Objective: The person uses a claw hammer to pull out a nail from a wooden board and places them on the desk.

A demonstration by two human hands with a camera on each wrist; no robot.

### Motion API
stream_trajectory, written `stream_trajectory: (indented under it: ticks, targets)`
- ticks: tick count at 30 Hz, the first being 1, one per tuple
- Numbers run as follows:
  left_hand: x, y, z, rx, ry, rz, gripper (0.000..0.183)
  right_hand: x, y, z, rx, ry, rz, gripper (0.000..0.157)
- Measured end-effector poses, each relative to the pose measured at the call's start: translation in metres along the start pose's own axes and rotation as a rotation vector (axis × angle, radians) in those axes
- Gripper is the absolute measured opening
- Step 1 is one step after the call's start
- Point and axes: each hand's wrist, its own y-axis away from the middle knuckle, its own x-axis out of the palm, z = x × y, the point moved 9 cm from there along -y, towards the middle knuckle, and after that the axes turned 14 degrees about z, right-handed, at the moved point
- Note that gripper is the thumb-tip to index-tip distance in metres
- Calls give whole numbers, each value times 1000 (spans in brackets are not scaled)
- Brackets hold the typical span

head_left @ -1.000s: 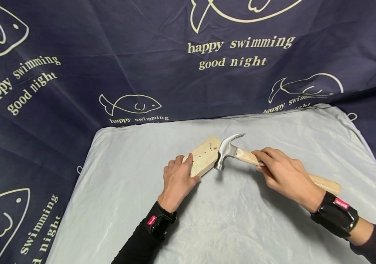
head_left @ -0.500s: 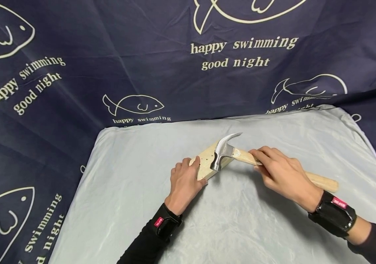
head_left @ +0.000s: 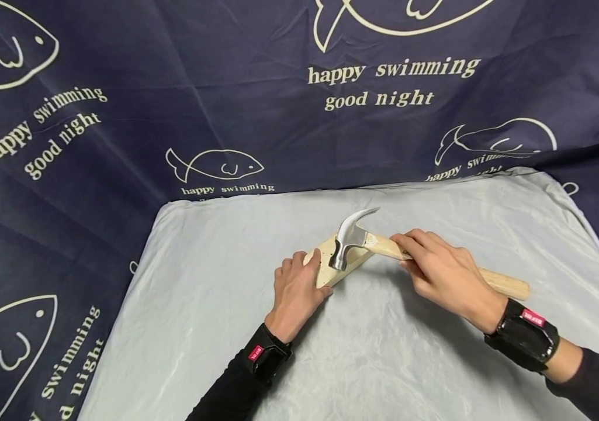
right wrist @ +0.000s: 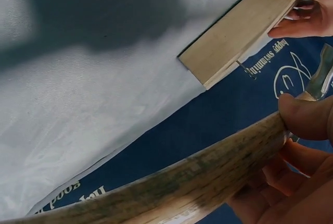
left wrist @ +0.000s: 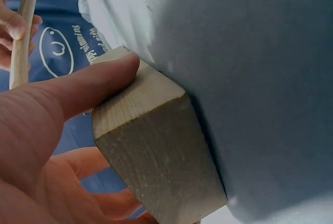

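Observation:
My left hand (head_left: 296, 289) holds the near end of a pale wooden block (head_left: 326, 270) on the cloth. In the left wrist view, its thumb lies along one side of the block (left wrist: 166, 156), with fingers on the opposite side. My right hand (head_left: 443, 278) grips a claw hammer (head_left: 350, 235) partway along its wooden handle. Above the block, the hammer's steel head has its striking face down and its claw pointing back. A thin nail (right wrist: 243, 66) stands out of the block's top near the far end in the right wrist view; in the head view the hammer hides it.
A light blue cloth (head_left: 383, 351) covers the table. Behind and to the left hangs a dark blue curtain (head_left: 299, 134) with white fish and lettering. Both wrists wear black bands (head_left: 522, 334).
The hammer and right hand have shifted left, bringing the hammer head over the block and covering the nail. The left hand and block have moved slightly to the right in view.

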Motion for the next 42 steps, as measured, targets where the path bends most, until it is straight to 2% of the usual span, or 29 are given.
stream_trajectory:
  ticks: [10,20,28,31,34,35,37,40,42]
  targets:
    - [0,2,0,26,-27,-4,84,0,-3,5,-10,7,-2,41]
    - [-2,3,1,57,-17,42,85,4,-4,11,-37,16,6,42]
    - [-5,0,4,43,18,80,101,5,-4,8,-24,17,1,42]
    - [-6,-1,7,16,35,151,114,5,-2,6,-17,16,0,42]
    - [-16,2,6,-3,13,197,127,6,-2,4,-15,15,7,42]
    - [-22,3,4,7,0,192,129,7,-2,4,-16,14,12,42]
    - [-37,5,-5,69,-25,131,130,9,-2,4,-14,13,20,41]
    - [-58,9,-28,231,-47,-1,118,11,-2,3,-11,13,27,40]
    - [-65,13,-44,342,-71,-47,106,12,-2,3,-10,12,26,40]
